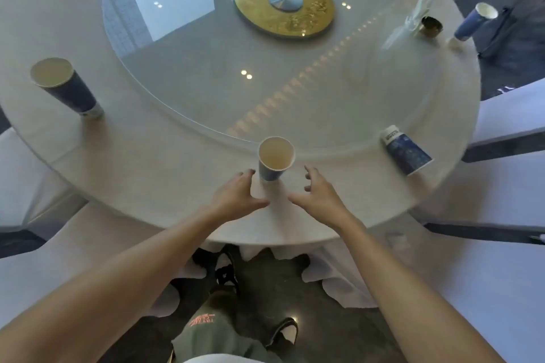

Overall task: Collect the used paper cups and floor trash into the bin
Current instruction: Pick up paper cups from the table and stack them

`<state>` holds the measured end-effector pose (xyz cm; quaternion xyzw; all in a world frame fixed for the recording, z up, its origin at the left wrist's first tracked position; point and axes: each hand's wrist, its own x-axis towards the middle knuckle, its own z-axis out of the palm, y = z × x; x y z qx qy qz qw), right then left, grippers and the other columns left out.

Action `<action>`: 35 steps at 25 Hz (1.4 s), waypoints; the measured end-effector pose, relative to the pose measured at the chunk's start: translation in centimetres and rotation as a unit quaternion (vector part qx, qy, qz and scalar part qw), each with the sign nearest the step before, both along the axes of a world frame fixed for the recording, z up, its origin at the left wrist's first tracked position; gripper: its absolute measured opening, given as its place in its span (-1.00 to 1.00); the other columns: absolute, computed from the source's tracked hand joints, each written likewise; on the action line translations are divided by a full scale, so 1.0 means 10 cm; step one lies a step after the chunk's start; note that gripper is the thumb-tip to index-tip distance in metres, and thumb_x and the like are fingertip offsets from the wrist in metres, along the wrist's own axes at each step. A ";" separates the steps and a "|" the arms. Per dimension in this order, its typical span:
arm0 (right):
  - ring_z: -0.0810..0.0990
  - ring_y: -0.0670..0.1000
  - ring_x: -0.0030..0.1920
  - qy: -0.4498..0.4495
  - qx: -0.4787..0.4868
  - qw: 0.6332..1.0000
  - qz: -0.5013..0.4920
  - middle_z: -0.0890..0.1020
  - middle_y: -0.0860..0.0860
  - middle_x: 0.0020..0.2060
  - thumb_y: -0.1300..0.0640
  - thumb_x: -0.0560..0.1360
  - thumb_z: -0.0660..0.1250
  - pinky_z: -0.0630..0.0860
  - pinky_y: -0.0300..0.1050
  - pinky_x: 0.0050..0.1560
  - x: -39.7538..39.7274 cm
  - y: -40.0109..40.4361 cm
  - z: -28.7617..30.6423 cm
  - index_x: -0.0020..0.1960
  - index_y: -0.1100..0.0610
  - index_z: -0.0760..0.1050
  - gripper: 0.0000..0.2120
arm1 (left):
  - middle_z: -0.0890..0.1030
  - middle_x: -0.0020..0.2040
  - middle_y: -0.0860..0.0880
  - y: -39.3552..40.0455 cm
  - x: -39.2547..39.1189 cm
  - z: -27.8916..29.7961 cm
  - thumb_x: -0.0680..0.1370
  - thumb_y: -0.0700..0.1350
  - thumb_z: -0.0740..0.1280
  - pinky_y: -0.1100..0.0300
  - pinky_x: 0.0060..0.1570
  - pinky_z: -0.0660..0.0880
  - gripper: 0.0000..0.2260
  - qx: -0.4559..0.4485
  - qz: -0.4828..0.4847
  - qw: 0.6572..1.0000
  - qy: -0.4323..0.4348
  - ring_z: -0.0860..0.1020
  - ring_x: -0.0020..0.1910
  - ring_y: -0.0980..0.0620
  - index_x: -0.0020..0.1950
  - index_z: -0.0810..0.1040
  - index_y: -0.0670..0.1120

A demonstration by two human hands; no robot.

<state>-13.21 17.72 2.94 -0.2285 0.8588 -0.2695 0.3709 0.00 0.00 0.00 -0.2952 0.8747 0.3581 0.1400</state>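
Note:
A blue paper cup (pixel 275 158) stands upright near the front edge of the round white table (pixel 147 162). My left hand (pixel 239 193) is open just left of it and my right hand (pixel 317 193) is open just right of it; neither touches the cup. A second blue cup (pixel 66 87) stands at the table's left edge. A third cup (pixel 407 150) lies on its side at the right edge. A fourth cup (pixel 474 22) stands at the far right. No bin is in view.
A glass turntable (pixel 206 74) with a gold centre disc (pixel 284 6) covers the table's middle. A small dark holder (pixel 431 26) and a white napkin (pixel 418 9) sit at the far right. White-covered chairs (pixel 513 118) flank the table. My legs and shoes are below.

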 end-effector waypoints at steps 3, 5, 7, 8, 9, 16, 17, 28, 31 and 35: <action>0.54 0.05 0.33 -0.021 -0.058 0.997 -0.052 0.33 -0.05 0.57 0.02 0.48 0.49 0.54 -0.05 0.18 0.03 -0.28 -0.01 0.65 -0.06 0.15 -0.15 | 0.35 0.62 -0.05 -0.22 -0.06 -0.08 0.45 0.12 0.54 -0.01 0.41 0.44 -0.08 0.070 0.026 0.995 0.061 0.41 0.53 -0.07 0.68 0.14 -0.03; 0.58 0.04 0.28 -0.036 -0.094 0.992 -0.077 0.42 -0.12 0.48 0.11 0.47 0.49 0.54 -0.12 0.16 0.03 -0.40 -0.01 0.59 -0.09 0.26 -0.24 | 0.36 0.61 0.00 -0.29 -0.14 -0.11 0.44 0.08 0.56 0.02 0.38 0.45 -0.08 0.093 0.032 0.991 0.091 0.42 0.51 -0.04 0.68 0.14 0.02; 0.64 0.02 0.22 -0.045 -0.103 0.989 -0.096 0.51 -0.15 0.39 0.20 0.49 0.47 0.56 -0.14 0.13 0.02 -0.52 0.02 0.52 -0.09 0.35 -0.34 | 0.44 0.54 0.06 -0.35 -0.20 -0.15 0.45 0.06 0.55 0.13 0.25 0.45 -0.18 0.113 0.044 0.985 0.120 0.47 0.45 -0.01 0.63 0.24 0.07; 0.67 0.00 0.18 -0.053 -0.103 0.988 -0.100 0.55 -0.13 0.35 0.24 0.50 0.46 0.59 -0.12 0.14 0.01 -0.55 0.04 0.48 -0.06 0.38 -0.39 | 0.49 0.49 0.07 -0.36 -0.22 -0.15 0.46 0.07 0.55 0.15 0.20 0.44 -0.24 0.117 0.048 0.983 0.135 0.50 0.40 -0.01 0.59 0.30 0.08; 0.70 -0.02 0.15 -0.062 -0.101 0.988 -0.103 0.58 -0.11 0.33 0.26 0.52 0.45 0.60 -0.09 0.16 0.02 -0.56 0.05 0.45 -0.03 0.41 -0.44 | 0.53 0.45 0.07 -0.35 -0.22 -0.15 0.46 0.08 0.55 0.14 0.18 0.46 -0.30 0.124 0.056 0.980 0.142 0.53 0.37 -0.01 0.54 0.35 0.09; 0.72 0.10 0.12 -0.121 -0.073 0.990 -0.006 0.72 0.03 0.12 0.37 0.54 0.32 0.57 -0.18 -0.01 -0.18 -0.99 0.09 0.24 -0.02 0.58 -0.61 | 0.62 0.15 0.14 -0.60 -0.04 -0.10 0.35 0.07 0.65 0.15 0.03 0.60 -0.34 0.169 0.200 0.943 0.204 0.62 0.15 0.09 0.31 0.36 0.07; 0.73 0.12 0.12 -0.133 -0.063 0.989 0.022 0.73 0.05 0.10 0.39 0.54 0.28 0.56 -0.11 0.03 -0.20 -1.10 0.11 0.20 -0.05 0.60 -0.59 | 0.62 0.16 0.16 -0.65 0.03 -0.08 0.34 0.05 0.66 0.17 0.03 0.60 -0.33 0.169 0.225 0.935 0.213 0.62 0.15 0.11 0.32 0.38 0.09; 0.68 0.08 0.08 -0.093 -0.044 0.960 0.262 0.67 0.10 0.17 0.21 0.57 0.39 0.62 0.10 0.16 0.22 -2.87 0.22 0.41 0.07 0.51 -0.59 | 0.49 0.20 0.08 -0.99 1.22 0.16 0.20 0.28 0.52 0.28 -0.07 0.53 -0.30 0.015 0.518 0.826 0.223 0.55 0.09 0.12 0.28 0.35 0.26; 0.65 0.05 0.12 -0.074 -0.061 0.958 0.271 0.59 0.08 0.25 0.11 0.53 0.48 0.60 -0.02 0.10 0.54 -3.36 0.20 0.50 0.06 0.41 -0.43 | 0.57 0.19 0.10 -1.07 1.55 0.08 0.25 0.25 0.54 0.07 0.03 0.65 -0.32 0.041 0.577 0.779 0.243 0.61 0.11 0.10 0.30 0.34 0.26; 0.54 0.09 0.36 -0.066 -0.073 0.958 0.269 0.48 0.11 0.41 -0.04 0.46 0.58 0.56 -0.01 0.27 0.93 -4.06 0.12 0.63 0.08 0.19 -0.11 | 0.51 0.22 0.20 -1.29 1.88 -0.11 0.43 0.15 0.59 0.25 -0.03 0.62 -0.32 0.097 0.608 0.744 0.259 0.57 0.17 0.14 0.40 0.27 0.22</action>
